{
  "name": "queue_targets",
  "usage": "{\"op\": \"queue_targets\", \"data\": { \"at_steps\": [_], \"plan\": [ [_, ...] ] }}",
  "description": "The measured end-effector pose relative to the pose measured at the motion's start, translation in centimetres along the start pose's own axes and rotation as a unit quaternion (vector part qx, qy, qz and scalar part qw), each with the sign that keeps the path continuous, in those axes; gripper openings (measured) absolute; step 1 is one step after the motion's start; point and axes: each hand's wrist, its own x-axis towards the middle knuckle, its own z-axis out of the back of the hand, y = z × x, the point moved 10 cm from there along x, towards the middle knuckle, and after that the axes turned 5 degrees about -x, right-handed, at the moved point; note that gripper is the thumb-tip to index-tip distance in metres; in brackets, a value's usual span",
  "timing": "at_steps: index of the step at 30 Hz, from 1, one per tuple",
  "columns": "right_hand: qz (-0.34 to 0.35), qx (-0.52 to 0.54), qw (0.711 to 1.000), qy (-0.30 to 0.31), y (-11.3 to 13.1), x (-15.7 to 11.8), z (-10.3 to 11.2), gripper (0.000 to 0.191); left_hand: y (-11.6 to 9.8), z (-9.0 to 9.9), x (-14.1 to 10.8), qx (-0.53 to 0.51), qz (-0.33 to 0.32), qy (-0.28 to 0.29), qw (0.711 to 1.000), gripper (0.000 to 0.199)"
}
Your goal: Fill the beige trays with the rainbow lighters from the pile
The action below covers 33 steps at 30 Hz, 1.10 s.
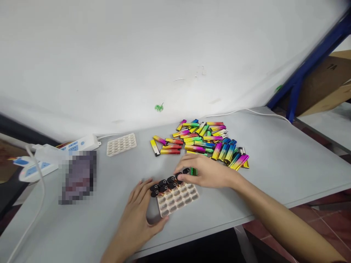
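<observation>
Lighters (163,188) with black tops are stood in a pale tray (179,203), their rows set along its twelve o'clock side, on a grey table (115,182). At the tray's one o'clock edge, a black-topped lighter (178,176) is pinched between thumb and fingertips of the right hand (205,170); inside that hand's curl a green lighter (193,171) is glimpsed, and whether it is gripped too cannot be told. At nine o'clock the left hand (138,210) is spread unclenched around the tray, its thumb laid at the seven o'clock corner and its fingertips beside the leftmost tops. Loose lighters (201,143) in metallic colours are heaped toward one o'clock. A second tray (121,144) is placed between ten and eleven o'clock, just beside a power strip (87,144) at ten, and a pixelated object (79,179) is seen near nine.
</observation>
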Motion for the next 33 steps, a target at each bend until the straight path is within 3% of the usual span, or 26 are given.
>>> {"op": "queue_targets", "data": {
  "at_steps": [5,10,17,23,26,29,33],
  "plan": [
    [-0.034,0.026,0.999,0.031,-0.8,1.0,-0.3,0.021,0.0,-0.1,-0.1,-0.006,0.002,0.004,1.000,0.070],
    [-0.029,0.007,0.999,-0.015,-0.5,0.7,0.0,0.020,0.2,-0.1,-0.2,-0.009,0.005,-0.009,1.000,0.070],
    [0.015,-0.001,0.986,-0.167,1.0,0.6,2.4,0.013,-0.1,0.3,-0.1,-0.009,-0.003,-0.026,1.000,0.069],
    [-0.008,-0.009,0.938,-0.347,2.0,-3.6,7.4,0.014,-0.1,0.3,-0.1,-0.008,-0.006,-0.028,1.000,0.070],
    [-0.029,-0.039,0.945,-0.323,1.7,-4.9,7.2,0.015,-0.1,0.4,-0.1,-0.010,-0.006,-0.030,0.999,0.068],
    [-0.027,-0.050,0.959,-0.279,0.8,-5.1,5.4,0.014,-0.2,0.4,-0.1,-0.004,-0.008,-0.031,0.999,0.068],
    [-0.011,-0.056,0.960,-0.273,-0.2,-4.9,3.1,0.015,-0.2,0.3,-0.1,0.008,-0.011,-0.032,0.999,0.070]
  ]
}}
